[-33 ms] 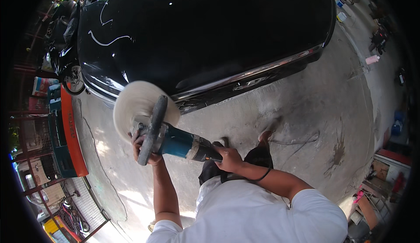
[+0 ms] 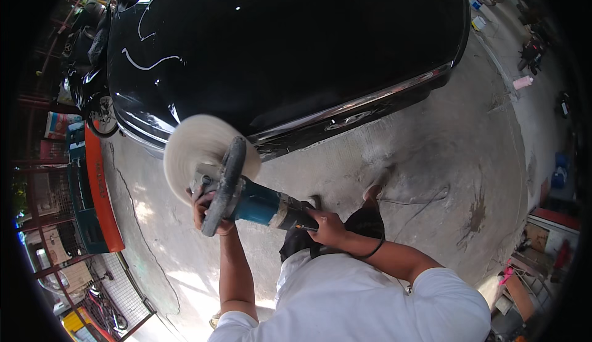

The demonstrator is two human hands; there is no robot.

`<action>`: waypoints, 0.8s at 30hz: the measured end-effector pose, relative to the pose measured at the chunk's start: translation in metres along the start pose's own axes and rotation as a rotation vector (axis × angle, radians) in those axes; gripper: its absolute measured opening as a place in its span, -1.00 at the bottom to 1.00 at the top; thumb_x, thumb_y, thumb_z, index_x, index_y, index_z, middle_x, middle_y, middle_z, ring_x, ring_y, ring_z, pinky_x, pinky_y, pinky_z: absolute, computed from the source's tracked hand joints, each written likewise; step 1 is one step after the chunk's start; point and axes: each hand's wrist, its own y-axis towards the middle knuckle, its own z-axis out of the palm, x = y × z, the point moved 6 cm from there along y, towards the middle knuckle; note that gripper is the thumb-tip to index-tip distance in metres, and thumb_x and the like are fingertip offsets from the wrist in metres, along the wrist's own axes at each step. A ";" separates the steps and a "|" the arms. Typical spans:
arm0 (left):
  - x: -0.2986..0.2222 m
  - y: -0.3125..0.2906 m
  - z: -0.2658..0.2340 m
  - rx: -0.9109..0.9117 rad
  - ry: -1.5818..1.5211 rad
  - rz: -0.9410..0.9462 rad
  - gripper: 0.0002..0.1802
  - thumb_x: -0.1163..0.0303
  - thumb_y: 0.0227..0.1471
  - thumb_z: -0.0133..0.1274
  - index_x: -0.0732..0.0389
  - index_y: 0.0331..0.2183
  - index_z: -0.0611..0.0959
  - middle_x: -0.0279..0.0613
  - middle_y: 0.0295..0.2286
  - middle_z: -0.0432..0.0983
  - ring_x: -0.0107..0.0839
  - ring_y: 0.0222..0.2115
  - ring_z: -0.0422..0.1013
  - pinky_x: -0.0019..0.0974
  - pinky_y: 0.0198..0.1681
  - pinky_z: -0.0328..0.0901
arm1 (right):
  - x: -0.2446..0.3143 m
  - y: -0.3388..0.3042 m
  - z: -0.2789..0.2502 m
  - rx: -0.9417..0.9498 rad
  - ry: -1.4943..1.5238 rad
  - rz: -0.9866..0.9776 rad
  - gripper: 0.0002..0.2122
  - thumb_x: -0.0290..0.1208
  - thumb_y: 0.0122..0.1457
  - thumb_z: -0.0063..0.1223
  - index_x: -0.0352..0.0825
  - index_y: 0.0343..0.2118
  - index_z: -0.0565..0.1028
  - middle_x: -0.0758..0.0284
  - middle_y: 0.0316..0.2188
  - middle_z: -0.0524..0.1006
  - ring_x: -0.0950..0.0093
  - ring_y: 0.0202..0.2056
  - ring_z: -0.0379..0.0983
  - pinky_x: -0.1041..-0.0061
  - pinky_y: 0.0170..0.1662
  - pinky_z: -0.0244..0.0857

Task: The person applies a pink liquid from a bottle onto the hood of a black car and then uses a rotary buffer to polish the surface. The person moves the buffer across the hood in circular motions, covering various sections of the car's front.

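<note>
The left fingers (image 2: 201, 200) curl around the black handle (image 2: 230, 172); the right hand (image 2: 330, 228) clamps the rear of the polisher (image 2: 256, 204). Its pale pad (image 2: 191, 145) overlaps the near edge of the black car (image 2: 290, 52), contact unclear. A shiny emblem (image 2: 348, 119) marks that edge; lettering runs along the orange panel (image 2: 103, 185), left.

A white short-sleeved T-shirt (image 2: 364, 299) with wide, loose sleeves (image 2: 447, 293) fills the lower middle of the frame, above it black shorts (image 2: 357, 220) bearing a faint marking (image 2: 371, 225).
</note>
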 end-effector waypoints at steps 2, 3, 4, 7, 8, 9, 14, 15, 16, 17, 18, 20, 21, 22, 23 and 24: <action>-0.022 -0.024 0.047 0.096 -0.015 0.025 -0.34 -0.17 0.32 -0.07 0.18 -0.61 0.45 -0.15 -0.57 0.62 -0.07 -0.16 0.58 0.41 0.36 0.04 | -0.031 -0.028 -0.026 0.017 -0.022 0.167 -0.46 -0.41 -0.01 0.34 -0.26 0.12 0.52 0.06 -0.24 0.67 0.03 -0.18 0.63 0.18 -0.13 0.55; -0.049 -0.027 0.080 0.147 -0.059 0.022 -0.32 -0.19 0.32 -0.04 0.14 -0.64 0.41 -0.17 -0.59 0.63 -0.11 -0.15 0.60 0.40 0.36 0.04 | -0.048 -0.044 -0.039 0.029 -0.030 0.251 -0.46 -0.41 -0.01 0.34 -0.26 0.12 0.52 0.08 -0.23 0.67 0.04 -0.18 0.64 0.19 -0.11 0.55; -0.059 -0.040 0.106 0.211 -0.139 0.027 -0.32 -0.21 0.30 0.02 0.12 -0.64 0.42 -0.19 -0.59 0.64 -0.13 -0.17 0.61 0.38 0.35 0.04 | -0.060 -0.057 -0.057 -0.042 0.015 0.249 -0.48 -0.41 -0.01 0.34 -0.27 0.10 0.53 0.07 -0.23 0.67 0.04 -0.16 0.64 0.19 -0.11 0.55; -0.120 -0.053 0.200 0.431 -0.319 0.121 -0.53 -0.01 0.22 0.18 0.09 -0.59 0.57 -0.27 -0.50 0.72 -0.19 -0.13 0.65 0.11 0.37 0.11 | -0.103 -0.094 -0.107 -0.213 0.126 0.256 -0.53 -0.44 -0.01 0.32 -0.32 0.04 0.55 0.03 -0.22 0.67 0.04 -0.13 0.64 0.18 -0.09 0.54; -0.135 -0.059 0.229 0.476 -0.372 0.156 -0.58 0.02 0.17 0.24 0.08 -0.57 0.60 -0.29 -0.49 0.72 -0.20 -0.11 0.65 0.08 0.35 0.14 | -0.118 -0.107 -0.121 -0.251 0.139 0.272 -0.55 -0.45 0.00 0.32 -0.34 0.02 0.56 0.02 -0.22 0.67 0.04 -0.12 0.64 0.18 -0.08 0.53; -0.153 -0.061 0.261 0.547 -0.422 0.166 -0.60 0.07 0.10 0.31 0.09 -0.58 0.58 -0.28 -0.46 0.73 -0.19 -0.11 0.65 0.04 0.34 0.16 | -0.133 -0.117 -0.134 -0.295 0.153 0.290 -0.57 -0.46 0.00 0.32 -0.35 0.00 0.56 0.02 -0.22 0.67 0.03 -0.11 0.64 0.18 -0.08 0.53; -0.224 -0.076 0.397 0.658 -0.652 0.288 -0.71 0.27 -0.06 0.38 0.08 -0.60 0.57 -0.29 -0.43 0.74 -0.25 -0.11 0.65 0.02 0.32 0.20 | -0.159 -0.127 -0.211 -0.431 0.063 0.335 -0.74 -0.44 0.12 0.30 -0.44 -0.17 0.56 0.08 -0.32 0.67 0.18 -0.22 0.67 0.21 -0.15 0.48; -0.236 -0.077 0.420 0.658 -0.703 0.290 -0.73 0.28 -0.10 0.38 0.09 -0.60 0.59 -0.28 -0.42 0.73 -0.24 -0.12 0.65 0.03 0.31 0.22 | -0.158 -0.127 -0.226 -0.486 0.075 0.341 -0.74 -0.42 0.12 0.30 -0.43 -0.18 0.56 0.09 -0.35 0.67 0.19 -0.25 0.67 0.22 -0.16 0.48; -0.245 -0.079 0.439 0.670 -0.729 0.284 -0.75 0.29 -0.12 0.38 0.09 -0.60 0.60 -0.27 -0.42 0.73 -0.24 -0.13 0.65 0.04 0.30 0.23 | -0.159 -0.126 -0.236 -0.549 0.087 0.348 -0.74 -0.41 0.13 0.30 -0.43 -0.18 0.56 0.10 -0.37 0.66 0.19 -0.28 0.67 0.23 -0.17 0.48; -0.254 -0.080 0.455 0.682 -0.755 0.276 -0.76 0.30 -0.14 0.38 0.10 -0.59 0.61 -0.26 -0.42 0.73 -0.24 -0.13 0.64 0.04 0.29 0.23 | -0.162 -0.126 -0.242 -0.579 0.090 0.358 -0.74 -0.38 0.13 0.31 -0.42 -0.20 0.56 0.17 -0.42 0.65 0.21 -0.33 0.65 0.23 -0.19 0.47; -0.258 -0.081 0.464 0.693 -0.779 0.266 -0.78 0.31 -0.16 0.38 0.10 -0.59 0.61 -0.25 -0.41 0.73 -0.23 -0.13 0.64 0.05 0.29 0.24 | -0.168 -0.125 -0.244 -0.557 0.131 0.400 -0.74 -0.38 0.13 0.30 -0.43 -0.19 0.57 0.14 -0.38 0.66 0.19 -0.28 0.66 0.23 -0.16 0.48; -0.265 -0.080 0.470 0.699 -0.779 0.243 -0.80 0.33 -0.18 0.38 0.10 -0.58 0.63 -0.23 -0.40 0.73 -0.23 -0.14 0.64 0.05 0.28 0.24 | -0.179 -0.129 -0.242 -0.514 0.210 0.492 -0.73 -0.39 0.12 0.30 -0.44 -0.16 0.60 0.07 -0.29 0.69 0.14 -0.17 0.68 0.23 -0.08 0.51; -0.265 -0.079 0.468 0.699 -0.777 0.231 -0.81 0.33 -0.20 0.37 0.10 -0.58 0.64 -0.21 -0.39 0.73 -0.23 -0.14 0.64 0.06 0.28 0.24 | -0.183 -0.132 -0.235 -0.504 0.212 0.505 -0.72 -0.39 0.12 0.30 -0.43 -0.16 0.59 0.08 -0.30 0.68 0.14 -0.17 0.68 0.24 -0.08 0.51; -0.263 -0.078 0.462 0.697 -0.761 0.228 -0.80 0.33 -0.18 0.38 0.10 -0.58 0.63 -0.22 -0.40 0.73 -0.23 -0.14 0.65 0.06 0.29 0.24 | -0.187 -0.134 -0.227 -0.493 0.211 0.517 -0.72 -0.39 0.11 0.31 -0.43 -0.16 0.59 0.09 -0.31 0.68 0.14 -0.18 0.68 0.24 -0.08 0.51; -0.255 -0.079 0.450 0.700 -0.752 0.229 -0.79 0.34 -0.17 0.38 0.10 -0.59 0.62 -0.23 -0.40 0.73 -0.23 -0.14 0.65 0.06 0.29 0.23 | -0.188 -0.137 -0.216 -0.489 0.214 0.532 -0.72 -0.40 0.11 0.31 -0.43 -0.16 0.59 0.10 -0.32 0.68 0.15 -0.18 0.68 0.24 -0.08 0.51; -0.246 -0.079 0.435 0.702 -0.741 0.229 -0.78 0.34 -0.16 0.38 0.10 -0.59 0.62 -0.23 -0.41 0.73 -0.24 -0.14 0.65 0.05 0.30 0.23 | -0.183 -0.140 -0.205 -0.510 0.180 0.485 -0.72 -0.40 0.10 0.32 -0.43 -0.17 0.60 0.10 -0.32 0.68 0.14 -0.19 0.68 0.24 -0.08 0.51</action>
